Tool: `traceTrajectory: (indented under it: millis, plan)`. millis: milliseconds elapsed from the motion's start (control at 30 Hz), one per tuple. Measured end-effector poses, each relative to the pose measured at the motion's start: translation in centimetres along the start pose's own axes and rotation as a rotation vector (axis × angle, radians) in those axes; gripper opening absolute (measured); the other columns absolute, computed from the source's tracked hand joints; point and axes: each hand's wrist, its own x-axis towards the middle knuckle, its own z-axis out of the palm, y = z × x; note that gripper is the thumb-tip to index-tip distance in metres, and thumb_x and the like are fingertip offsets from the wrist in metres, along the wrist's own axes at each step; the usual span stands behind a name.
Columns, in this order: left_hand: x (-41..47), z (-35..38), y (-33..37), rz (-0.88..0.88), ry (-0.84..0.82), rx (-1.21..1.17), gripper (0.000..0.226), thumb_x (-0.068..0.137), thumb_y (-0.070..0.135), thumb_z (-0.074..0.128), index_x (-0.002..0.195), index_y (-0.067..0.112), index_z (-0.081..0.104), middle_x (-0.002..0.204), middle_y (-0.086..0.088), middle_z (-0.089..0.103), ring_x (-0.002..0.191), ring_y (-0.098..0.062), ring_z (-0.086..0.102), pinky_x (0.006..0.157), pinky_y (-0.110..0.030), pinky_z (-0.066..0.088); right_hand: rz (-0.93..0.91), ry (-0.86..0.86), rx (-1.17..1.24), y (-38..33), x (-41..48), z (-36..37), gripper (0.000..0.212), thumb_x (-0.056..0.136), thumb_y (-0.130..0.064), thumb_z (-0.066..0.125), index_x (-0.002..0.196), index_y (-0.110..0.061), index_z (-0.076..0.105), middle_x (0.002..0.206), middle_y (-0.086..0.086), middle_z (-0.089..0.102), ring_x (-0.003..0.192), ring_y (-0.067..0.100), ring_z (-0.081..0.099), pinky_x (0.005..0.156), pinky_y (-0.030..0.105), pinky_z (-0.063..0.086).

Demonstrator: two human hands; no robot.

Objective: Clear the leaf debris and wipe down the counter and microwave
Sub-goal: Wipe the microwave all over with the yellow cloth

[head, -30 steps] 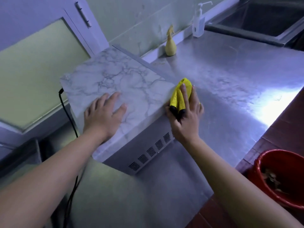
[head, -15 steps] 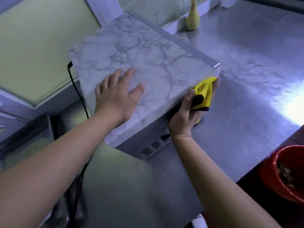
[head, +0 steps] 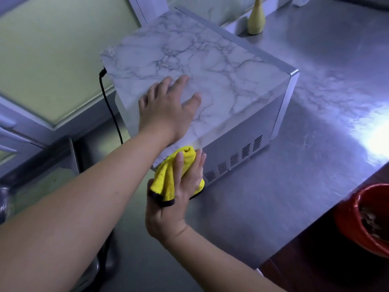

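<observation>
Against the near corner of the microwave (head: 210,66), at the steel counter's (head: 305,165) left end, the right hand (head: 174,203) pinches a yellow cloth (head: 164,182) between thumb and fingers. The vented side (head: 242,152) runs rightward from it. The left hand (head: 166,112), fingers spread, braces the top.

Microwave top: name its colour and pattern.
White marble pattern with grey veins on the microwave top, seen best in the head view.
</observation>
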Motion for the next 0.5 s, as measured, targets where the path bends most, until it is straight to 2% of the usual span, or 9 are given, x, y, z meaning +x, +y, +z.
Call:
traceTrajectory:
  millis: [100,200,300,400,467,500]
  plan:
    - [0.0,0.0,0.0,0.003,0.001,-0.007,0.064,0.089,0.070,0.028,0.148,0.046,0.031,0.161,0.006,0.026,0.148,-0.022,0.019,0.117,-0.046,0.012,-0.260,-0.171,-0.136,3.3,1.7,-3.2,0.071,0.092,-0.044,0.043,0.157,-0.037,0.016,0.166,0.012,0.001,0.152,0.043,0.001,0.116,0.068,0.006]
    - [0.1,-0.1,-0.1,0.003,-0.012,-0.007,0.066,0.087,0.072,0.026,0.149,0.047,0.029,0.162,0.006,0.025,0.148,-0.021,0.018,0.118,-0.046,0.012,-0.393,-0.189,-0.227,6.6,6.7,-6.8,0.058,0.096,-0.049,0.033,0.150,-0.033,0.026,0.162,0.012,0.009,0.154,0.033,0.002,0.114,0.071,0.009]
    - [0.0,0.0,-0.2,0.012,-0.015,-0.002,0.067,0.087,0.072,0.024,0.149,0.047,0.028,0.162,0.006,0.024,0.148,-0.021,0.017,0.118,-0.047,0.012,-0.305,-0.034,-0.220,8.9,13.2,-9.5,0.066,0.088,-0.034,0.044,0.152,-0.032,0.026,0.162,0.021,0.016,0.154,0.031,0.007,0.116,0.066,0.011]
    - [-0.1,0.1,-0.2,0.013,-0.015,-0.006,0.068,0.087,0.073,0.022,0.149,0.047,0.027,0.162,0.006,0.024,0.149,-0.021,0.017,0.118,-0.047,0.011,-0.192,0.127,-0.058,10.7,18.1,-11.0,0.058,0.101,-0.038,0.046,0.155,-0.024,0.029,0.164,0.017,0.020,0.153,0.026,0.018,0.121,0.055,0.017]
    - [-0.1,0.2,-0.2,0.009,-0.014,0.001,0.068,0.087,0.073,0.022,0.150,0.046,0.026,0.162,0.007,0.023,0.149,-0.020,0.016,0.118,-0.046,0.011,0.011,0.234,0.143,11.4,20.3,-11.4,0.061,0.103,-0.045,0.045,0.154,-0.020,0.023,0.164,0.011,0.021,0.151,0.013,0.020,0.124,0.042,0.016]
    - [-0.1,0.2,-0.1,0.008,-0.014,0.002,0.068,0.087,0.073,0.022,0.150,0.047,0.026,0.162,0.007,0.023,0.149,-0.021,0.016,0.119,-0.046,0.011,0.152,0.294,0.226,11.8,21.0,-11.5,0.064,0.101,-0.047,0.044,0.154,-0.020,0.023,0.164,0.008,0.022,0.150,0.010,0.021,0.125,0.039,0.016]
